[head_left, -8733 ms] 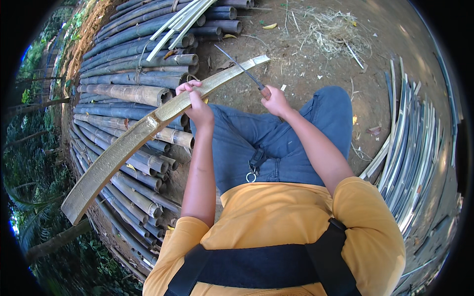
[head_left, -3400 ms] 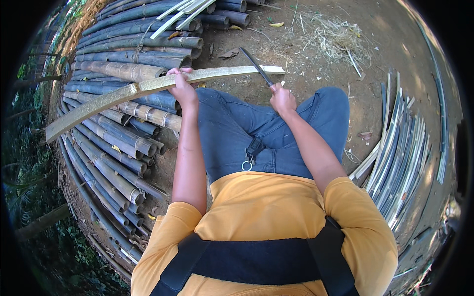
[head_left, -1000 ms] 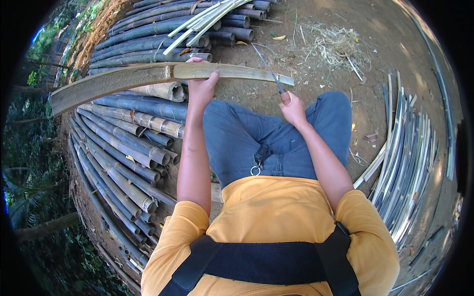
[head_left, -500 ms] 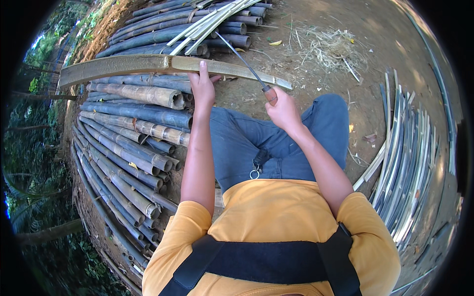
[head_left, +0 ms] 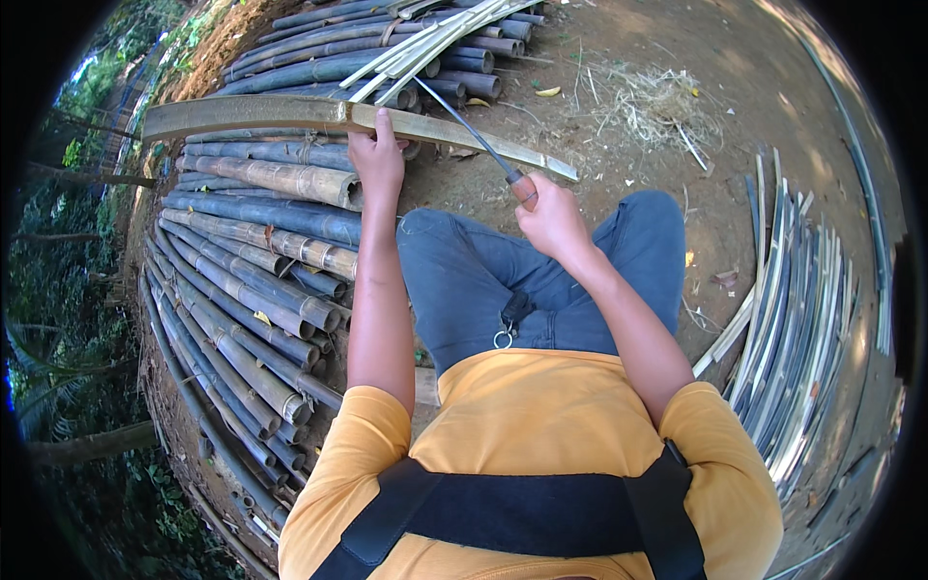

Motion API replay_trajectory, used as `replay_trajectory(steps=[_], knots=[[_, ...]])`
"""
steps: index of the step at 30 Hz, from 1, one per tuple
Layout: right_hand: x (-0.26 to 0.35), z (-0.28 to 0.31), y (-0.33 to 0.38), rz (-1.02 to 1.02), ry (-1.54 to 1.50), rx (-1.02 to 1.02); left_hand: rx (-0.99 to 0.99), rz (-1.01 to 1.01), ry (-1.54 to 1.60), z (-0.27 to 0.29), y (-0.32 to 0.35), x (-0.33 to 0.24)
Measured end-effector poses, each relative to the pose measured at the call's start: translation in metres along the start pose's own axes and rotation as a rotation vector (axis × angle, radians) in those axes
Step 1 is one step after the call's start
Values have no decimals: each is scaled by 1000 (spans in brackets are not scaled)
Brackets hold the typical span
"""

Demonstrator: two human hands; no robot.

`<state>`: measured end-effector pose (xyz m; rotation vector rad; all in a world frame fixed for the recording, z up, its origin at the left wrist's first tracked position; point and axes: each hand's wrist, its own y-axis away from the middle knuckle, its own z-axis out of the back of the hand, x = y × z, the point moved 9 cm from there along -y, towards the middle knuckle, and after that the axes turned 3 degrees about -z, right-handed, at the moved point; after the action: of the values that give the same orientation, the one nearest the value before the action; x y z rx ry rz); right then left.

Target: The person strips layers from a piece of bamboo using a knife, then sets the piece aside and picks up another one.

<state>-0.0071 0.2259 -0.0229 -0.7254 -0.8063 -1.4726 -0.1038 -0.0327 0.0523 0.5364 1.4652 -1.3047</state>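
Observation:
A long split bamboo piece [head_left: 246, 114] lies crosswise in front of me, a node ridge near its middle. My left hand [head_left: 377, 166] is closed round it just right of that node, with the thumb on the near face. In my right hand [head_left: 553, 220] is a knife [head_left: 524, 189], gripped by its wooden handle. Its long, thin blade points away and to the left, crossing the bamboo's right half in view; whether it touches I cannot tell. Beneath both forearms are my crossed legs in blue trousers [head_left: 469, 275].
Stacked dark bamboo poles [head_left: 275, 217] fill the left side. Pale split strips [head_left: 440, 41] rest on more poles at the far side. A heap of shavings [head_left: 657, 101] lies on the dirt ahead, and a bundle of narrow strips [head_left: 788, 329] is at the right.
My left hand has moved left along the bamboo, closer to the node, and its fingers have closed round it. The bamboo has shifted slightly right. My right hand keeps its hold on the knife.

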Motion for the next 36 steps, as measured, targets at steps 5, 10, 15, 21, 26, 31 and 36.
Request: replay_trajectory(steps=[5, 10, 15, 21, 26, 31, 36], knots=[[26, -9, 3, 29, -43, 51, -91, -45, -28, -3, 8, -7], [2, -26, -13, -28, 49, 81, -68, -51, -3, -6, 7, -3], [-19, -22, -17, -37, 15, 64, -4, -23, 54, -6, 5, 6], [-38, -23, -27, -130, -10, 36, 28, -12, 89, -11, 4, 7], [-28, -30, -30, -78, -21, 104, 41, 12, 108, -9, 4, 12], [-56, -41, -54, -159, 57, 152, 11, 75, 118, -11, 6, 18], [-22, -60, -49, -121, 105, 162, 12, 134, 105, 14, 3, 40]])
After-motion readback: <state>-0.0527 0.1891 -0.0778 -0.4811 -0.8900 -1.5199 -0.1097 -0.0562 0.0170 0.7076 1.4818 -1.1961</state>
